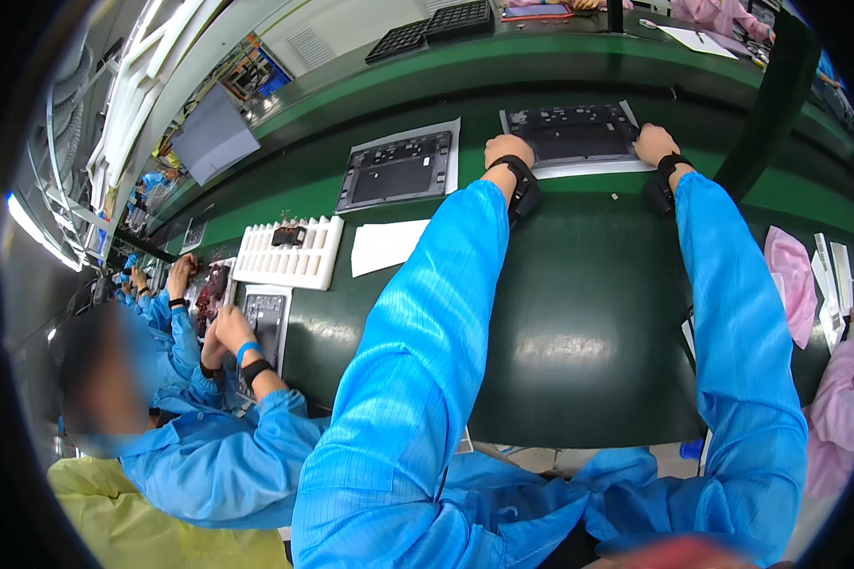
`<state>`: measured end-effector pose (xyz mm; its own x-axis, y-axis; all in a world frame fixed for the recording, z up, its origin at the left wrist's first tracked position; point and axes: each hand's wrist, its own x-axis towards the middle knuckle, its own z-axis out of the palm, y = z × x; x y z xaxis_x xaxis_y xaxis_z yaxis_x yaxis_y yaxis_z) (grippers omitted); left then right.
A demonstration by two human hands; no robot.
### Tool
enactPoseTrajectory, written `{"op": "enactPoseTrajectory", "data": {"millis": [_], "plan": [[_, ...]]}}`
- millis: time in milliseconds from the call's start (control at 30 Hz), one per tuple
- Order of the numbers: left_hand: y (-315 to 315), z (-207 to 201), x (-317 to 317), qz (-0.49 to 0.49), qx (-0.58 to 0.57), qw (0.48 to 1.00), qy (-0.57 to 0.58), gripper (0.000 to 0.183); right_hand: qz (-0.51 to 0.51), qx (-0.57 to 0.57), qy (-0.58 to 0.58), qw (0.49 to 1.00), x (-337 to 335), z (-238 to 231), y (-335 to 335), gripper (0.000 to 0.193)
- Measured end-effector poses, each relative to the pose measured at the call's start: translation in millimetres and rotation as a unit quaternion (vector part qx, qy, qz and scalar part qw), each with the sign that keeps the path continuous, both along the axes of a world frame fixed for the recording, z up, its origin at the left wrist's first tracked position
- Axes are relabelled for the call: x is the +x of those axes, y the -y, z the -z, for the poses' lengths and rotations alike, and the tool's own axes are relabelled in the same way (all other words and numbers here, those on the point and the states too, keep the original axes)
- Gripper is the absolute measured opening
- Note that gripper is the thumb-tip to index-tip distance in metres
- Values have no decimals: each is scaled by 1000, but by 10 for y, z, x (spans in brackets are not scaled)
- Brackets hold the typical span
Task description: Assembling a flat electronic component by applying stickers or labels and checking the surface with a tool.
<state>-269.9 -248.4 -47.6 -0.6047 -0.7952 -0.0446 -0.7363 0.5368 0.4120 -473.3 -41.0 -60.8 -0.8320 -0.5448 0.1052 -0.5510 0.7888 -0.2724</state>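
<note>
Both my arms, in blue sleeves with black wristbands, stretch forward across the green bench. A dark tablet housing (579, 142) lies far ahead, with a white sheet (588, 170) under it. At its left edge is my left hand (510, 150), fingers curled closed on the edge. My right hand (656, 144) grips the right edge in the same way. The fingertips of both hands are partly hidden. Left of my left hand, a second tablet housing (394, 180) rests on its own white sheet.
A white slotted tray (289, 251) holding a small black part stands at the left, beside blank white paper (386, 247). A co-worker in blue (218, 446) works close on my left over another tablet housing (266, 327). A dark post (769, 104) and a pink cloth (789, 284) are at the right.
</note>
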Motion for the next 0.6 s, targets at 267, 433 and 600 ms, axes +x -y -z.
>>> {"op": "enactPoseTrajectory", "data": {"millis": [267,433,600], "plan": [[-225,-1074,990,67,-63,980,-178,30,-128,-20,-86,988,517,-716,-454,25],[-1443,-1673,2392,65,-28,962,-262,28,-152,-11,-148,977,1777,-1337,-1625,23],[-2106,-948,3523,-10,-101,953,-285,21,-209,19,-113,971,3034,-1190,-2227,14]]}}
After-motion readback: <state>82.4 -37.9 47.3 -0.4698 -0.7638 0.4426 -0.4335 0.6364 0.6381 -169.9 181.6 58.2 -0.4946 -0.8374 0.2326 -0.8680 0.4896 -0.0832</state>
